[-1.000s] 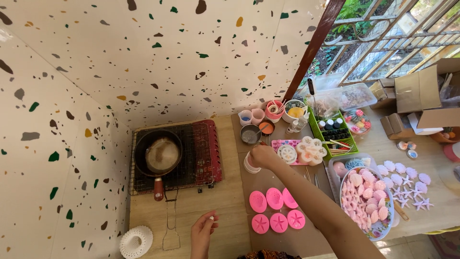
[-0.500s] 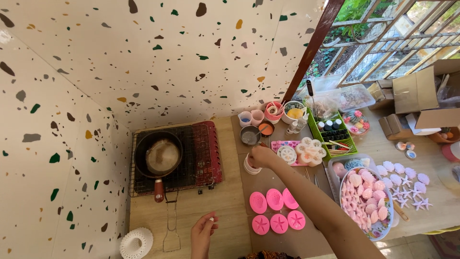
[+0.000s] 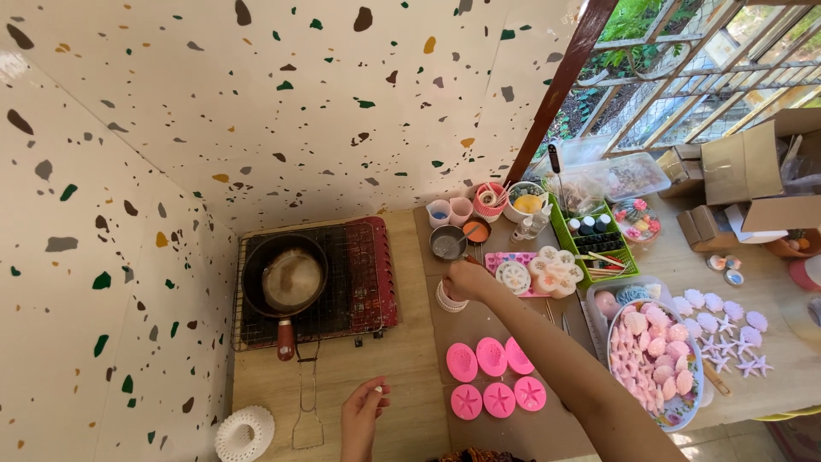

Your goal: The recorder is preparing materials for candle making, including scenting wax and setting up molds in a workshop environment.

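Note:
My right hand [image 3: 469, 279] reaches forward over a small white cup [image 3: 448, 297] in the middle of the wooden counter, fingers closed around something thin held over the cup; the item itself is mostly hidden. My left hand [image 3: 363, 412] rests near the counter's front edge, loosely curled, with a tiny white bit between its fingertips. In front of the right arm lie several pink round moulds [image 3: 496, 377] with shell and star imprints.
A dark pan [image 3: 286, 279] sits on a red portable stove [image 3: 369, 272] at the left. Small cups [image 3: 450, 210], a green tray [image 3: 590, 239] of bottles, a bowl of pink shell pieces [image 3: 657, 361] and cardboard boxes [image 3: 746, 162] crowd the right. A white lacy mould [image 3: 245, 433] lies front left.

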